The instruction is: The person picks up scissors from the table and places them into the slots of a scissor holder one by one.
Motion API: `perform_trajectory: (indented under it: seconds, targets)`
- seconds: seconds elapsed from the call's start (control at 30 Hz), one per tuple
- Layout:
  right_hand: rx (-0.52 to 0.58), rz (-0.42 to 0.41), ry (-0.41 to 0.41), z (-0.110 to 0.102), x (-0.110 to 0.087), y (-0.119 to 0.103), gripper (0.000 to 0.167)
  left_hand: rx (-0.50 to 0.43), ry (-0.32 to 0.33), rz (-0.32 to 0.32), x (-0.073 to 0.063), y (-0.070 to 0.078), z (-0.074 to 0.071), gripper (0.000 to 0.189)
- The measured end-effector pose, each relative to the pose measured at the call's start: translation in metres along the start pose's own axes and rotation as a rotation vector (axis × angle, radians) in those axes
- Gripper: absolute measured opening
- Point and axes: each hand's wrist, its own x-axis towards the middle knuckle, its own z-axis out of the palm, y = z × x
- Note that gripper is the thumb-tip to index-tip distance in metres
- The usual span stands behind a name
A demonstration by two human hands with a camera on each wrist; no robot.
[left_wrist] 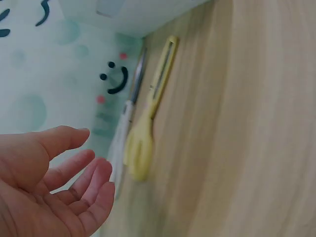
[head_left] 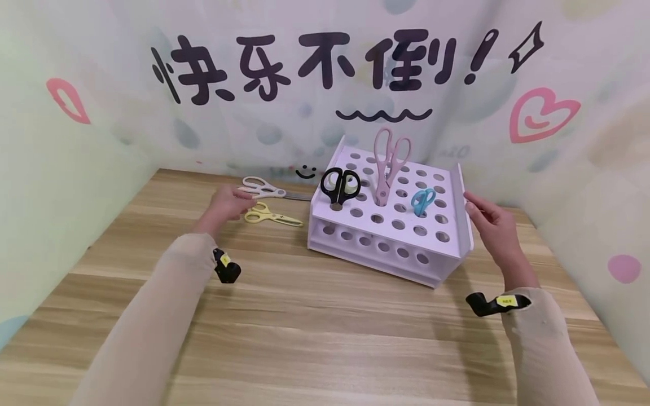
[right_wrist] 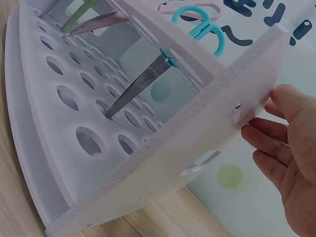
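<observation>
My left hand (head_left: 227, 203) hovers at the handles of the white scissors (head_left: 266, 189) and the yellow scissors (head_left: 274, 217), its fingers loosely bent and holding nothing. Both pairs lie on the table, left of a white rack (head_left: 378, 223) with rows of round holes. Fingertips of my right hand (right_wrist: 291, 143) rest against the outer face of the rack's right side panel (right_wrist: 197, 143). Standing in the holes, handles up, are black scissors (head_left: 340, 187), pink scissors (head_left: 388, 166) and small blue scissors (head_left: 422, 201). The blue pair's blades reach a lower shelf hole in the right wrist view.
The wooden table (head_left: 304, 338) meets a printed cloth backdrop (head_left: 284, 124) right behind the white scissors and the rack. More cloth closes off the left and right sides. Black wrist cameras (head_left: 227, 267) sit on both sleeves.
</observation>
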Motion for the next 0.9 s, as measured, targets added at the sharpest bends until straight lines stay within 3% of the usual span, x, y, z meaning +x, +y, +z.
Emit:
perform_trajectory:
  seconds: [0.3, 0.67, 0.9]
  targets:
    - [0.017, -0.03, 0.024, 0.003, 0.002, 0.004, 0.042, 0.033, 0.074, 0.014, 0.001, -0.028, 0.011, 0.044]
    - [0.035, -0.037, 0.037, 0.002, 0.002, 0.001, 0.041, 0.006, 0.043, 0.006, -0.004, -0.035, 0.012, 0.053]
    - [0.045, -0.042, 0.029, 0.002, 0.003, 0.004, 0.041, 0.042, 0.061, 0.08, -0.004, -0.04, 0.016, 0.048]
